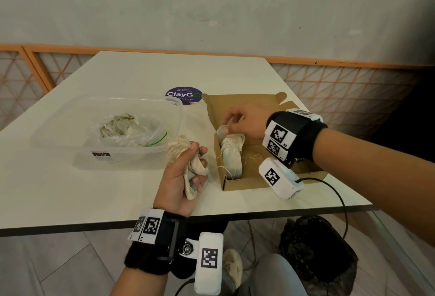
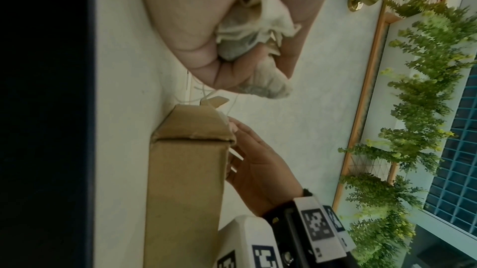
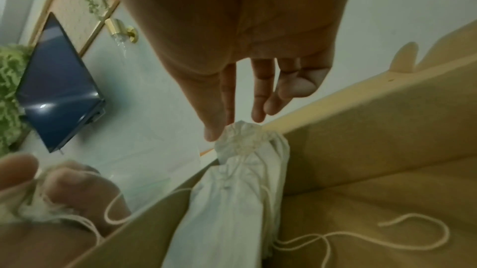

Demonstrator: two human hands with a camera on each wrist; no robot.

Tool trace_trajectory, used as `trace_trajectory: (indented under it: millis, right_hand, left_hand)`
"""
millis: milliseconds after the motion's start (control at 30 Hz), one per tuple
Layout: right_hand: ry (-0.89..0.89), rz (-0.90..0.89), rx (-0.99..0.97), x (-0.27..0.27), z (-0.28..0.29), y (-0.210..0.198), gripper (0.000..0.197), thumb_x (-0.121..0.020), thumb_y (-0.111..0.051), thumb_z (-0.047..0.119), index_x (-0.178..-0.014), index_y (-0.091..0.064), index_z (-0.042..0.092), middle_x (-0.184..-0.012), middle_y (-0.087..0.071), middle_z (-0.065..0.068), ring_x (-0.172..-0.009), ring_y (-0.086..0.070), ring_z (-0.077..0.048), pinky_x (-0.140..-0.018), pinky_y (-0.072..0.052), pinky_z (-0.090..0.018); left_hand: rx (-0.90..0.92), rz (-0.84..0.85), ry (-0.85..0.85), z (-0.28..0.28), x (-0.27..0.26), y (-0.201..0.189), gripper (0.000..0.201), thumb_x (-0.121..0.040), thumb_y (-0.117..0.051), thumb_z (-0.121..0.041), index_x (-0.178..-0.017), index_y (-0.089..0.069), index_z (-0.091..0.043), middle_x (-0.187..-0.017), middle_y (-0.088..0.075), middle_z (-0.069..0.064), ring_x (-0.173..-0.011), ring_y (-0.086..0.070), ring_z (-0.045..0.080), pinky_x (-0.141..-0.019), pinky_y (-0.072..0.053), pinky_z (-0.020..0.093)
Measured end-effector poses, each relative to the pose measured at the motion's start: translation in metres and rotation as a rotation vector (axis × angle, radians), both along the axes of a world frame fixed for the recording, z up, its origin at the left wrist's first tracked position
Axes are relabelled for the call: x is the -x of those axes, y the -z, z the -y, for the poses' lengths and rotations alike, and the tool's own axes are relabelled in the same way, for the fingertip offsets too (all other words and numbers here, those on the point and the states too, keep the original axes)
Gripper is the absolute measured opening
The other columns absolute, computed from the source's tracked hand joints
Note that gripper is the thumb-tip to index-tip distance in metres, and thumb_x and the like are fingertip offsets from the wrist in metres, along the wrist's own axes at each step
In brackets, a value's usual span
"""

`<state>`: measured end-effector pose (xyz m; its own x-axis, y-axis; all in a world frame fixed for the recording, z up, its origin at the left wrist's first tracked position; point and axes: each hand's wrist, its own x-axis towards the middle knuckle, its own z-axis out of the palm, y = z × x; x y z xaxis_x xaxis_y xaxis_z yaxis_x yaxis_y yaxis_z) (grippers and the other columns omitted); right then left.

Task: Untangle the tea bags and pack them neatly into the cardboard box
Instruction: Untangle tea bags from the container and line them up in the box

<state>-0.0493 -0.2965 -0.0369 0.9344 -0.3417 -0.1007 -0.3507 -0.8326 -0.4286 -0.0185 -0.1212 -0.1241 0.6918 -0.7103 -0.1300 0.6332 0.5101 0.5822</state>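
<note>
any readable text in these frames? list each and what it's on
"ClayG": round purple sticker on the table; the rest is hidden behind the cardboard box.
Small lines above and below it: too blurred to read.
Label on the clear plastic tub: unreadable.
Wrist units: square coded markers; tiny characters beside them too small to read.

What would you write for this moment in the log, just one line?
left hand: grips tea bag clump | right hand: pinches tea bag at packed row | cardboard box: open, partly filled

My right hand blocked the cardboard box's far end; bare floor lay open beside the packed tea bags.
</note>
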Motion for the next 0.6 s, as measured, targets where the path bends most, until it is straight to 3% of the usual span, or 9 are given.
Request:
trace_trajectory:
  millis: [67,133,233,400,500,600]
  right_hand:
    - [-0.026,0.036,0.009,-0.002,0.003,0.000,0.008,-0.084,-0.065,0.025,-0.090,-0.066,0.020,-0.083,-0.058,0.008,-0.086,-0.053,-0.013,-0.070,-0.041,-0.022]
    - [-0.036,0.048,0.011,-0.001,0.005,0.000,0.004,-0.085,-0.063,0.021,-0.086,-0.066,0.018,-0.080,-0.058,0.009,-0.086,-0.054,-0.012,-0.070,-0.041,-0.021]
    - [-0.047,0.016,0.009,0.001,0.006,0.000,0.010,-0.086,-0.062,0.020,-0.093,-0.066,0.014,-0.076,-0.056,0.013,-0.083,-0.053,-0.011,-0.067,-0.038,-0.015]
    - [-0.096,-0.112,0.039,-0.002,0.001,-0.001,0.036,-0.080,-0.070,0.022,-0.114,-0.060,0.014,-0.098,-0.060,0.003,-0.094,-0.056,-0.014,-0.081,-0.043,-0.023]
    - [-0.103,-0.141,0.183,-0.009,-0.001,-0.001,0.031,-0.086,-0.063,0.021,-0.117,-0.063,0.015,-0.109,-0.064,-0.001,-0.102,-0.057,-0.017,-0.084,-0.043,-0.025]
    - [-0.101,-0.145,0.182,-0.013,-0.003,-0.001,0.025,-0.091,-0.055,0.022,-0.112,-0.065,0.013,-0.102,-0.064,-0.002,-0.094,-0.056,-0.017,-0.080,-0.041,-0.025]
  left_hand:
    - [-0.001,0.000,0.003,0.000,0.000,0.000,0.008,-0.080,-0.057,-0.020,-0.086,-0.054,-0.017,-0.078,-0.059,0.000,-0.050,-0.051,0.004,-0.031,-0.030,0.013]
    - [-0.002,0.006,0.004,0.001,0.000,0.000,0.009,-0.079,-0.058,-0.021,-0.086,-0.054,-0.017,-0.078,-0.058,0.000,-0.050,-0.050,0.004,-0.031,-0.030,0.013]
    - [-0.014,0.019,-0.002,0.000,0.001,0.000,0.010,-0.079,-0.059,-0.021,-0.086,-0.054,-0.016,-0.079,-0.059,0.001,-0.049,-0.050,0.004,-0.031,-0.030,0.013]
    - [-0.017,0.030,-0.007,0.000,0.001,-0.001,0.009,-0.079,-0.060,-0.021,-0.084,-0.054,-0.016,-0.077,-0.058,0.001,-0.049,-0.047,0.004,-0.031,-0.030,0.013]
    - [-0.029,0.040,-0.004,0.000,0.001,-0.001,0.009,-0.078,-0.060,-0.022,-0.083,-0.054,-0.017,-0.077,-0.059,0.000,-0.048,-0.044,0.004,-0.031,-0.029,0.013]
    - [-0.031,0.044,-0.003,0.000,0.001,-0.001,0.008,-0.077,-0.060,-0.021,-0.082,-0.055,-0.016,-0.077,-0.058,0.001,-0.049,-0.044,0.004,-0.031,-0.029,0.013]
